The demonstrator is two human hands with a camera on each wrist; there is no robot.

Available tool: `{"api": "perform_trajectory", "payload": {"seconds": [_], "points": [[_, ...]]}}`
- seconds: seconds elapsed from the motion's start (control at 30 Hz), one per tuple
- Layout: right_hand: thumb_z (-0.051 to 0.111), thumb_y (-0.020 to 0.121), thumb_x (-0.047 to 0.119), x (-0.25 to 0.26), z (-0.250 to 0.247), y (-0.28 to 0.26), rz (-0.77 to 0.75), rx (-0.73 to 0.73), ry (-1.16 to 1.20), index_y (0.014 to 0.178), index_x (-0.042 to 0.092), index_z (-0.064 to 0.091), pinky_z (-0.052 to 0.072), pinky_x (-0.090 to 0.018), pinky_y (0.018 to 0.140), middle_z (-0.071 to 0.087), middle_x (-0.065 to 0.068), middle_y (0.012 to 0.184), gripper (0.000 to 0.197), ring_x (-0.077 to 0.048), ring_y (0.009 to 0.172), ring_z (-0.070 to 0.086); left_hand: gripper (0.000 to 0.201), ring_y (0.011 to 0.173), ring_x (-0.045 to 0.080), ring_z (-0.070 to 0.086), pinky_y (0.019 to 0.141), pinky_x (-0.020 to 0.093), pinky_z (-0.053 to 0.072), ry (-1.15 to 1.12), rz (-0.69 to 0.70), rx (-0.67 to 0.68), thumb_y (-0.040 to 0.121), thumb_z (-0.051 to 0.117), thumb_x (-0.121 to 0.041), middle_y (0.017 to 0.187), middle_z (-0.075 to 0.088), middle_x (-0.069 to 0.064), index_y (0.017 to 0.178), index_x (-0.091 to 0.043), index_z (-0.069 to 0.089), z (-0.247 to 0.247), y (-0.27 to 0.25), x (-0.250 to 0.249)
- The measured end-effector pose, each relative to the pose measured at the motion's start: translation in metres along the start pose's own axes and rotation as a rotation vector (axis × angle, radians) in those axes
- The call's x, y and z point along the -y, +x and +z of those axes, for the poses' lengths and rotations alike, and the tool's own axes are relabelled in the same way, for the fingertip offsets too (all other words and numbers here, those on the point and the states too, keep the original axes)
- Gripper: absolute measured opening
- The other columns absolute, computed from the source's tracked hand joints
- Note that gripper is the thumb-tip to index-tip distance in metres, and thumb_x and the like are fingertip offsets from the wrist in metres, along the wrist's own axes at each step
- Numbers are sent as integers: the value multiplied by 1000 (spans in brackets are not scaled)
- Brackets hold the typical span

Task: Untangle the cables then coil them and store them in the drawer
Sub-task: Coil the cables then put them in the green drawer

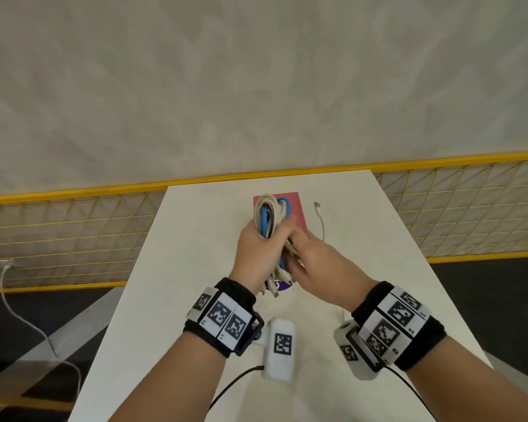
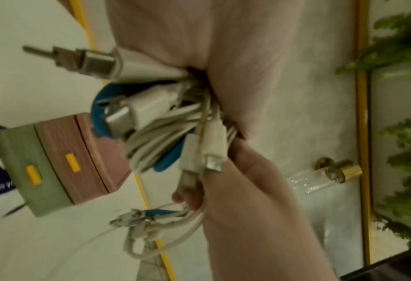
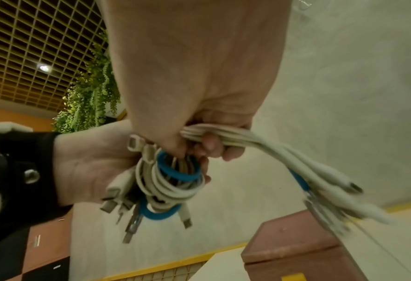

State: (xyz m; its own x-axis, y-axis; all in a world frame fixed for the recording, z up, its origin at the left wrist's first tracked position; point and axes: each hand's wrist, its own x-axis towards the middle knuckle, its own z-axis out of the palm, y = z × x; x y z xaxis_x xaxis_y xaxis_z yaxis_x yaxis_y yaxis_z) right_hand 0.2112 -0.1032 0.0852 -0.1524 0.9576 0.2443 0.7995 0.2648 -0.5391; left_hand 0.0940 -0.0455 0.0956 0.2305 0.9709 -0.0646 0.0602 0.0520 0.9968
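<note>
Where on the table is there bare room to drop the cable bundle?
Bare: table left of the left hand, out to its left edge, and right of the loose white cable. Crowded: centre, where both hands hold the cable bundle over the pink drawer box.

Two hands are in view, the left hand (image 1: 254,254) and the right hand (image 1: 320,267), and each wears one black wristband with square printed markers. Between them they hold one bundle of cables (image 1: 269,219) above the middle of the white table (image 1: 378,239). How many cables it has cannot be told: only one blue cable (image 3: 175,172) shows, and the white ones are too tightly packed to separate. One more white cable (image 1: 321,220) lies loose on the table near its far right corner. One small drawer box (image 2: 62,161) stands near the far edge, with two drawers, one pink and one green, each with one yellow handle. One round dark sticker (image 1: 282,286) lies under the hands.
</note>
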Motion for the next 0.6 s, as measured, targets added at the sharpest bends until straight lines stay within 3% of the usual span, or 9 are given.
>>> {"api": "perform_trajectory", "payload": {"seconds": [0.1, 0.2, 0.3, 0.47, 0.53, 0.6], "points": [[44, 95, 20, -16, 7, -9, -5, -30, -75, 114, 15, 47, 44, -35, 68, 62, -2, 89, 20, -23, 72, 56, 23, 66, 22, 69, 63, 33, 58, -145, -10, -127, 88, 68, -29, 74, 72, 10, 86, -6, 68, -7, 7, -4], [39, 99, 23, -29, 15, -14, 47, 31, -160, 116, 16, 49, 38, -34, 69, 64, -4, 89, 21, -28, 74, 59, 26, 71, 21, 69, 71, 38, 60, -245, 24, -74, 85, 73, -24, 80, 71, 11, 98, -3, 66, -11, 8, -8], [43, 96, 17, -29, 19, -12, -3, 51, -259, 112, 13, 49, 31, -33, 64, 64, -9, 91, 17, -33, 76, 57, 43, 78, 19, 70, 75, 36, 60, -111, 14, 9, 71, 84, -13, 89, 71, 10, 108, -6, 62, -10, 8, -6], [41, 98, 36, -27, 20, -11, 50, 46, -112, 123, 17, 49, 49, -39, 70, 68, -5, 100, 32, -30, 84, 63, 27, 58, 24, 64, 62, 36, 58, -241, -6, 1, 80, 78, -16, 66, 62, 12, 95, -1, 63, -17, 8, -13], [45, 96, 37, -37, 19, -7, 51, 95, -85, 117, 20, 53, 48, -36, 76, 68, -2, 100, 28, -25, 89, 63, 15, 53, 22, 60, 60, 35, 56, -325, -22, 61, 84, 73, -15, 61, 58, 10, 88, -5, 64, -19, 7, -13], [53, 91, 38, -49, 14, -3, -20, 95, -251, 103, 24, 61, 36, -32, 92, 67, 6, 100, 20, -18, 102, 60, 12, 49, 20, 55, 59, 34, 53, -351, -27, 136, 87, 70, -12, 54, 52, 7, 79, -7, 62, -21, 5, -10]]}}
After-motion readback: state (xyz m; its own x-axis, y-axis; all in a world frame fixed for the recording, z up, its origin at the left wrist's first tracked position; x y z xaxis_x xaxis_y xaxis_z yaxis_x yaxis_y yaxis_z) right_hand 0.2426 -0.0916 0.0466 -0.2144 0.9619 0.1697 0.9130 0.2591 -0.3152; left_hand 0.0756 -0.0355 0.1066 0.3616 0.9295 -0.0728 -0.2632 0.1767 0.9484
